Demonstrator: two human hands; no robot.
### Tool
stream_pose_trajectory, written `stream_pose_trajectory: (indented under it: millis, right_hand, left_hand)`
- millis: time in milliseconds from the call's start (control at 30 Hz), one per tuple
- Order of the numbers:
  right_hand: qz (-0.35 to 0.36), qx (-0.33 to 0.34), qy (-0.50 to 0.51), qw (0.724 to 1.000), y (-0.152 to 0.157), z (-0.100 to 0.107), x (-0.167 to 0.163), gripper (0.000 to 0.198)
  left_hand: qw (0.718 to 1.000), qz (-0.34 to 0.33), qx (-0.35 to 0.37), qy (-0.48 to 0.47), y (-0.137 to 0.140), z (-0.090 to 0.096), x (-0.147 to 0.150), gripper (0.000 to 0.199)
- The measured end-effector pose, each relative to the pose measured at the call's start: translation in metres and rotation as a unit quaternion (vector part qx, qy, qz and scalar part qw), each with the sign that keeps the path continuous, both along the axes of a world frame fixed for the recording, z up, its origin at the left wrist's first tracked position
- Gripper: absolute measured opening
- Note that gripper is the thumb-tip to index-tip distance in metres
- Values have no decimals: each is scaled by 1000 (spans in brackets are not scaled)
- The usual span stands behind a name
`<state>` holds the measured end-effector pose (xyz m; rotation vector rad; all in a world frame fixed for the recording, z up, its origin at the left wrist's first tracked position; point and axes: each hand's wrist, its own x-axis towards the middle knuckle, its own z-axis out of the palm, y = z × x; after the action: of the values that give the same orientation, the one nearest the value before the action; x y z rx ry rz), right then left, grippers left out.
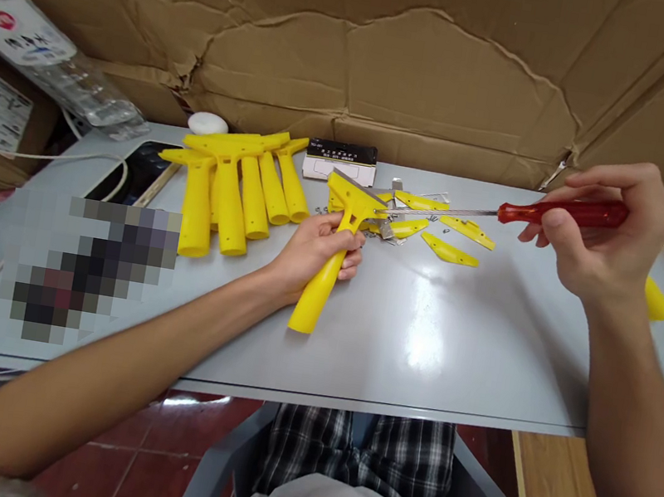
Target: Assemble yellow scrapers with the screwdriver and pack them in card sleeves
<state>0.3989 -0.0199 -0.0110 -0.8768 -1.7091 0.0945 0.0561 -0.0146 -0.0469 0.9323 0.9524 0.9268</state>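
Observation:
My left hand (pixel 322 255) is wrapped round the handle of a yellow scraper (pixel 318 293), with its wide head tilted up and away from me. A metal blade edge shows along that head. In my right hand (pixel 609 229) is a screwdriver with a red handle (pixel 564 214). Its long shaft points left, and the tip meets or nearly meets the right side of the scraper head. Behind and right of the scraper lie loose yellow cover pieces (pixel 450 250), metal blades (pixel 397 185) and several small screws (pixel 446 231).
Several yellow scrapers (pixel 226 198) lie together at the left of the grey table (pixel 351 369). A black-and-white box (pixel 340 163) stands at the back, before a cardboard wall (pixel 397 74). A plastic bottle (pixel 54 53) is far left. Another yellow piece (pixel 659 300) sits beyond my right forearm.

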Motion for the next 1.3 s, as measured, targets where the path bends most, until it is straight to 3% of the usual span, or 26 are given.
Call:
stream_pose_trajectory:
  millis: [167, 300, 500, 733, 833, 1033, 1200, 1300]
  right_hand:
    - [35, 8, 12, 999, 1, 4, -2, 62]
    - [57, -7, 20, 998, 1, 5, -5, 56]
    - [6, 8, 4, 1000, 1, 0, -2, 31]
    - [42, -1, 38, 998, 1, 2, -5, 56]
    - [66, -9, 41, 997, -2, 4, -10, 51]
    - [-11, -14, 11, 1000, -1, -2, -5, 26]
    - [40, 49, -22, 998, 8, -3, 3, 66]
    - [32, 65, -22, 997, 10, -1, 1, 74]
  left_hand:
    - [1000, 2, -3, -1, 0, 0, 0, 31]
    - [1000, 4, -4, 0, 0, 1, 1, 32]
    - [1000, -2, -1, 0, 0, 2, 1, 29]
    - [1000, 1, -2, -6, 0, 2, 1, 28]
    - [1000, 4, -2, -3, 0, 2, 1, 28]
    - [1000, 15, 3, -7, -1, 2, 2, 28]
    - [1000, 18, 4, -2, -2, 4, 3, 25]
    - [1000, 16, 8, 0, -3, 5, 4, 25]
